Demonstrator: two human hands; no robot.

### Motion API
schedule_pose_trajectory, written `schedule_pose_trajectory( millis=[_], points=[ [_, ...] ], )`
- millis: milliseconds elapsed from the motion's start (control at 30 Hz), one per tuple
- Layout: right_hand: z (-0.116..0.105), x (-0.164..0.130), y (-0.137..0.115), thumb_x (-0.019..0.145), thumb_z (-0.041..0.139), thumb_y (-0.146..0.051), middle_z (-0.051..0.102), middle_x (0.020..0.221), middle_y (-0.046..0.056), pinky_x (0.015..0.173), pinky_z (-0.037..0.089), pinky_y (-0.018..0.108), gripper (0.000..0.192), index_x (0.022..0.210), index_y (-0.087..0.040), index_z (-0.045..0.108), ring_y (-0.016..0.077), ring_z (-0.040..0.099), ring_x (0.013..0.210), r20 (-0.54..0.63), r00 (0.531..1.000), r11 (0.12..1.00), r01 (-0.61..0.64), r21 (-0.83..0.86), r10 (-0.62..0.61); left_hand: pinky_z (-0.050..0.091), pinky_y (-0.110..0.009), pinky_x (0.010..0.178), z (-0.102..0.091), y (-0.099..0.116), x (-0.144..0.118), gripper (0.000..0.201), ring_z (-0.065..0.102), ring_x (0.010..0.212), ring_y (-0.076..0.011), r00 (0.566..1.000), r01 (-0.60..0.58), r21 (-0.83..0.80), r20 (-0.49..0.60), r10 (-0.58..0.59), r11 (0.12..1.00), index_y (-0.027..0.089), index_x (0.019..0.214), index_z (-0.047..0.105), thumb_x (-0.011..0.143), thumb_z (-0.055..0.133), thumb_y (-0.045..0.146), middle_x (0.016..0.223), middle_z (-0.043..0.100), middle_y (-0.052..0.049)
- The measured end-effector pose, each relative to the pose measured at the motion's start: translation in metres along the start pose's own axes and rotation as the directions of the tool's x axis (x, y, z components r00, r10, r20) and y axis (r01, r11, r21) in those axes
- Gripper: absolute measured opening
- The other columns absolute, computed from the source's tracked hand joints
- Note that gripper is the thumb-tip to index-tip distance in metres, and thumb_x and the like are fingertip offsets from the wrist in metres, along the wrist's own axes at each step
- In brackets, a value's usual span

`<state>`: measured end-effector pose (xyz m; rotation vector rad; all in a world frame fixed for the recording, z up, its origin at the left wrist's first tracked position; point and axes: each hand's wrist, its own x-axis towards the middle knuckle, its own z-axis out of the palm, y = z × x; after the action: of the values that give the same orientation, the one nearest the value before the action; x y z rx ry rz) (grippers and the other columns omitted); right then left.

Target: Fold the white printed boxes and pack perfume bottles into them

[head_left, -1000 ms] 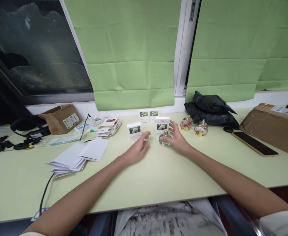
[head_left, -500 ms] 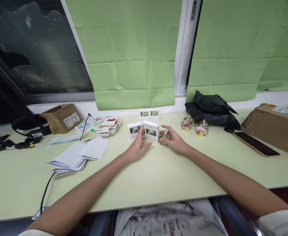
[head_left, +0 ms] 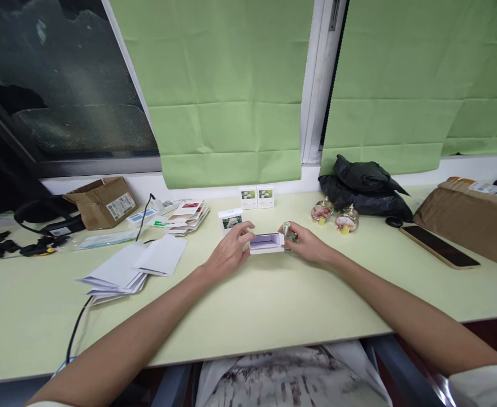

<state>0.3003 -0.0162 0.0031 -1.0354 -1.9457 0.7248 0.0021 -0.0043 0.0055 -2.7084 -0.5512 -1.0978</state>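
Observation:
My left hand [head_left: 228, 252] grips a small white box [head_left: 266, 243], tipped onto its side just above the pale green table [head_left: 274, 305], open end facing me. My right hand [head_left: 308, 244] holds a small clear glass bottle [head_left: 288, 232] against the box's right end. Another white box with a flower picture [head_left: 231, 219] stands just behind my left hand. Two more such boxes [head_left: 257, 196] stand side by side at the back by the window sill.
Two round glass bottles [head_left: 335, 216] stand right of my hands, with a black plastic bag [head_left: 365, 186] behind them. A phone [head_left: 438, 246] and brown parcel [head_left: 471, 217] lie far right. White envelopes [head_left: 134, 268], cards [head_left: 187, 215], a cable [head_left: 79, 322] and a torn carton [head_left: 100, 200] lie left.
My left hand took hold of the white box that stood behind the bottle and laid it on its side. My right hand lifted the glass bottle off the table to the box's end.

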Motion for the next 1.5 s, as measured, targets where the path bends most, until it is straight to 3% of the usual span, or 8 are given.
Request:
schedule_pose_trajectory(
  millis=[133,233,400,500,667,833,1200,1500],
  points=[
    [-0.006,0.0,-0.003,0.09,0.071,-0.035,0.072,0.094,0.001,0.077,0.05,0.032,0.017,0.101,-0.022,0.07,0.0202,0.064,0.086,-0.021,1.0,1.0,-0.017,-0.022,0.017,0.058,-0.039,0.088,-0.006,0.001,-0.001,0.037,0.064,0.112,-0.0226,0.998,-0.043,0.179,0.05,0.035,0.983,0.031,0.134,0.049,0.102,0.053,0.012,0.148,0.051,-0.014],
    [-0.007,0.003,-0.005,0.089,0.073,-0.036,0.075,0.1,0.003,0.079,0.052,0.034,0.024,0.108,-0.022,0.072,0.0224,0.068,0.091,-0.177,0.984,1.0,-0.006,0.012,0.008,0.057,-0.041,0.096,-0.009,0.005,0.0,0.036,0.063,0.121,-0.0247,0.996,-0.065,0.245,0.079,0.047,0.967,0.032,0.133,0.057,0.102,0.053,0.014,0.156,0.048,-0.011],
    [-0.007,0.001,-0.027,0.088,0.08,-0.045,0.075,0.114,0.007,0.091,0.055,0.04,0.036,0.114,-0.023,0.071,0.0248,0.07,0.102,-0.577,0.815,0.971,0.176,0.161,-0.052,0.058,-0.036,0.093,-0.011,0.013,0.001,0.042,0.065,0.124,-0.0229,0.991,-0.132,0.252,0.063,0.119,0.959,0.034,0.135,0.058,0.102,0.051,0.008,0.162,0.046,-0.009],
    [-0.006,-0.005,-0.047,0.085,0.084,-0.044,0.074,0.118,0.006,0.09,0.056,0.039,0.036,0.114,-0.025,0.072,0.0236,0.068,0.102,-0.655,0.754,0.95,0.241,0.2,-0.053,0.06,-0.036,0.093,-0.011,0.015,0.003,0.047,0.067,0.122,-0.0219,0.988,-0.153,0.257,0.057,0.144,0.954,0.033,0.139,0.055,0.102,0.048,0.005,0.162,0.046,-0.01],
    [0.002,-0.012,-0.062,0.082,0.088,-0.042,0.073,0.115,0.005,0.084,0.057,0.035,0.037,0.111,-0.027,0.071,0.0213,0.068,0.096,-0.532,0.846,0.885,0.278,0.373,-0.041,0.061,-0.038,0.094,-0.011,0.018,0.003,0.049,0.067,0.123,-0.0231,0.988,-0.146,0.265,0.09,0.127,0.953,0.035,0.145,0.051,0.103,0.049,0.009,0.162,0.046,-0.011],
    [0.011,-0.013,-0.059,0.083,0.088,-0.042,0.071,0.112,0.004,0.088,0.057,0.036,0.037,0.11,-0.026,0.07,0.0212,0.068,0.098,-0.404,0.911,0.889,0.248,0.386,-0.079,0.06,-0.029,0.081,-0.009,0.019,0.0,0.052,0.066,0.118,-0.0206,0.995,-0.074,0.284,0.09,0.05,0.956,0.039,0.14,0.055,0.099,0.054,0.007,0.158,0.043,-0.008],
    [0.01,-0.011,-0.052,0.088,0.081,-0.044,0.062,0.11,0.004,0.092,0.057,0.038,0.036,0.112,-0.028,0.061,0.0219,0.065,0.098,-0.373,0.908,0.942,0.277,0.19,-0.191,0.057,-0.031,0.078,-0.006,0.02,0.0,0.041,0.063,0.115,-0.0219,0.993,0.031,0.172,0.107,-0.05,0.985,0.037,0.132,0.059,0.099,0.057,0.013,0.15,0.044,-0.009],
    [0.005,-0.019,-0.056,0.1,0.067,-0.038,0.067,0.116,0.007,0.095,0.054,0.041,0.026,0.123,-0.027,0.062,0.0253,0.065,0.105,-0.231,0.929,0.956,0.294,-0.016,-0.289,0.054,-0.048,0.101,0.002,0.019,0.001,0.049,0.059,0.127,-0.0254,0.999,0.012,-0.091,-0.046,-0.016,0.996,0.032,0.144,0.034,0.103,0.057,0.016,0.139,0.057,-0.013]
  ],
)
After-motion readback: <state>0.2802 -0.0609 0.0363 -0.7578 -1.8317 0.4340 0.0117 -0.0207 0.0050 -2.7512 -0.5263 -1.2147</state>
